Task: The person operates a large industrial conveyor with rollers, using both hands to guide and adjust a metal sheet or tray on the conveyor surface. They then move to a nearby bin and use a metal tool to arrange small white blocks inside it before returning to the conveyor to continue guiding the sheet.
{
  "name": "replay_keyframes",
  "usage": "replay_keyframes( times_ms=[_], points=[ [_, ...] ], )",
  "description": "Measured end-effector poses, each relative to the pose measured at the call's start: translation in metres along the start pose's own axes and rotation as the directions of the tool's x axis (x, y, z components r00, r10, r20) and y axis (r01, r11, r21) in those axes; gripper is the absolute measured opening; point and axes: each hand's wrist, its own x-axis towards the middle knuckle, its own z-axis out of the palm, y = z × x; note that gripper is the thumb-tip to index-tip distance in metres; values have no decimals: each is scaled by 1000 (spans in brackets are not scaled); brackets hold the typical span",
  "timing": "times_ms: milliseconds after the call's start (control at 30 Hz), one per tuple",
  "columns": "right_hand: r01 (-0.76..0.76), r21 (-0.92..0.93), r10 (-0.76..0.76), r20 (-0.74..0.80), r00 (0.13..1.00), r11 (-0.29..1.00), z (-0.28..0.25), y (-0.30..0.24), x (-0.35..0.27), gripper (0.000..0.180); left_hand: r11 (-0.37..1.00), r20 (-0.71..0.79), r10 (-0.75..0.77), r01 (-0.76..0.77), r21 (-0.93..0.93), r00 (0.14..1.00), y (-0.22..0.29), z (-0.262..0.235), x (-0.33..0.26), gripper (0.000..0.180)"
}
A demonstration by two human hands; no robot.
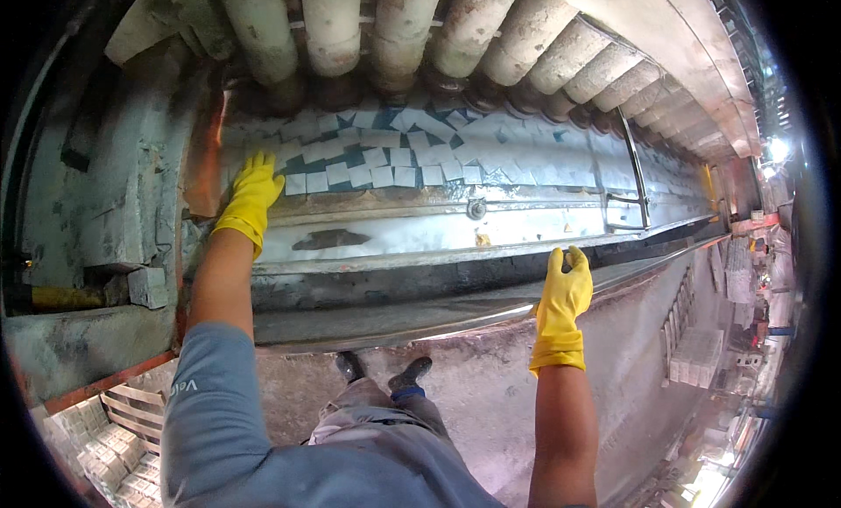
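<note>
My left hand, in a yellow rubber glove, reaches over the left end of a wet belt. Its fingers are stretched out and lie at the edge of the pale tiles there; it grips nothing that I can see. Many small, flat, pale square tiles are spread over the belt, some in a rough row along its near side. My right hand, gloved the same way, hovers by the metal rail at the front. Its thumb and fingers are loosely curled and apart, with nothing visible between them.
Thick round vertical heads line the machine above the belt's far side. A bent metal bar rises at the right. A grey trough runs along the front. Stacked blocks stand at right, more stacks at lower left.
</note>
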Motion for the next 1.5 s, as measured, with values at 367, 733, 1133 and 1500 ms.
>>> replay_keyframes(
  times_ms=[367, 733, 1133, 1500],
  points=[
    [4, 15, -3, -16, 1000, 1000, 3, 1, 2, 57, 994, 264, 113, -109, -29, 958, -15, -1, -27, 86],
    [1, -27, -2, -14, 1000, 1000, 5, 2, 2, 58, 998, 230, 57, -48, -42, 971, 22, 13, -45, 103],
    [31, -31, -31, 0, 1000, 999, 3, -3, 1, 59, 958, 189, 223, -178, -226, 956, 5, -53, -102, 79],
    [135, -66, -132, 46, 990, 989, -29, 20, 42, 65, 917, 54, -109, 122, -380, 993, -26, -151, -318, 51]
  ],
)
